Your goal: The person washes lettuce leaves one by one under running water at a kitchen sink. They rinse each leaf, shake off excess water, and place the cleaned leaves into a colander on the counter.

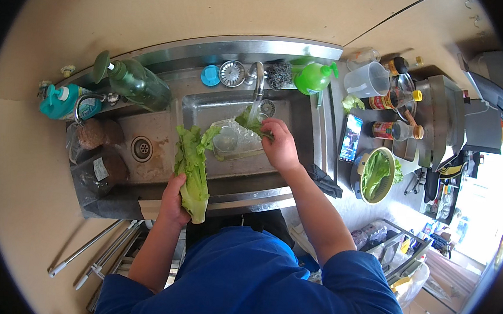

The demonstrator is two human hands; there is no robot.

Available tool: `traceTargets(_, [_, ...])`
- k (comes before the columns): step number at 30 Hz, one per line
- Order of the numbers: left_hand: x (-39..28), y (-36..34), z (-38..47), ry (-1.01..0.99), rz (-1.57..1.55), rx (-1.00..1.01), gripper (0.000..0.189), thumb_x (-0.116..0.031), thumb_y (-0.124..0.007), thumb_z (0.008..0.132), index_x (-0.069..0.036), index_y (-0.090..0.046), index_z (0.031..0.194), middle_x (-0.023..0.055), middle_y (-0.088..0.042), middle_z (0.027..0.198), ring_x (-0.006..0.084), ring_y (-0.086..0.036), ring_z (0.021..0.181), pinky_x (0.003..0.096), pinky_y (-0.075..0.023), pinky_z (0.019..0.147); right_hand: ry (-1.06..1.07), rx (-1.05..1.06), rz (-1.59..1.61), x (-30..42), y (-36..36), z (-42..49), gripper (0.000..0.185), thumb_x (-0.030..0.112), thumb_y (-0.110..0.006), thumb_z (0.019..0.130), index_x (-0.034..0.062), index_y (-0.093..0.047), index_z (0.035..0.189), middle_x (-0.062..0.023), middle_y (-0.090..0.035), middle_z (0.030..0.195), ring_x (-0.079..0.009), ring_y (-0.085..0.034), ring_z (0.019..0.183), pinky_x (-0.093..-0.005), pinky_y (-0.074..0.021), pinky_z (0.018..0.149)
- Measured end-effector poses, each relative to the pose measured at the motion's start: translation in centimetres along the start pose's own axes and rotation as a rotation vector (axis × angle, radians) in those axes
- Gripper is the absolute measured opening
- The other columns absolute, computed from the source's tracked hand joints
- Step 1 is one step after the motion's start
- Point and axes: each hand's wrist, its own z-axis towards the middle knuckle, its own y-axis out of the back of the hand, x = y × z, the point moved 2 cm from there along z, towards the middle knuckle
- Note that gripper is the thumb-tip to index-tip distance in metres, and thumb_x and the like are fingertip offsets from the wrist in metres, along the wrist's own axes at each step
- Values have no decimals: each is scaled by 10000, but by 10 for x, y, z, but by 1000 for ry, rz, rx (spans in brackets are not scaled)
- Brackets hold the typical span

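Observation:
My left hand [176, 200] grips a head of leaf lettuce [193, 170] near its pale base, over the sink's front edge. Its leaves point towards the back. In my right hand [279, 145] is a loose lettuce leaf [249, 119], pinched at its lower end beneath the faucet [259, 81]. Water runs from the spout onto that leaf. Below it, a clear rectangular container [234, 153] with water sits in the stainless steel sink basin [297, 121].
Right of the sink stand a colander [391, 179] with lettuce leaves, a smartphone [351, 138], bottles [395, 131] and a plastic measuring jug [367, 80]. A green soap bottle [313, 79] is behind the basin. Dark bags [101, 173] occupy the left sink side, near a large green pump bottle [138, 83].

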Motion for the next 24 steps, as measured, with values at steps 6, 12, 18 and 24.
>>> traceTargets(6, [-2,-2,3,25,-8,49,445,-237,-541,963,-104,-449,1378,107,-620,1190,253,-644,1011,422,-563,825,-159,-25,225,-19,1,-14,245,-68,-624,790,18,-598,1019,-133,-653,1087,-276,-663,991,-349,-538,866])
traceTargets(12, [-3,-5,3,35,-12,32,445,-244,-545,964,-112,-450,1378,105,-622,1188,253,-644,1011,419,-563,822,-554,41,557,-45,-8,-20,224,1,-638,864,0,-591,1083,-80,-649,1053,-172,-642,935,-305,-524,812])
traceTargets(18, [-4,-7,1,34,-22,31,443,-251,-542,968,-122,-450,1382,104,-618,1197,261,-639,1025,429,-557,835,-1024,109,961,-42,-16,-19,328,115,-659,900,60,-560,1208,-42,-622,1063,-166,-596,947,-335,-493,793])
traceTargets(24, [-2,-5,-1,38,-12,-3,446,-249,-538,964,-127,-448,1383,106,-616,1194,264,-638,1027,433,-556,835,-1056,173,1139,-25,-29,-13,335,104,-647,909,138,-569,1233,-19,-594,1129,-178,-550,1058,-410,-440,900])
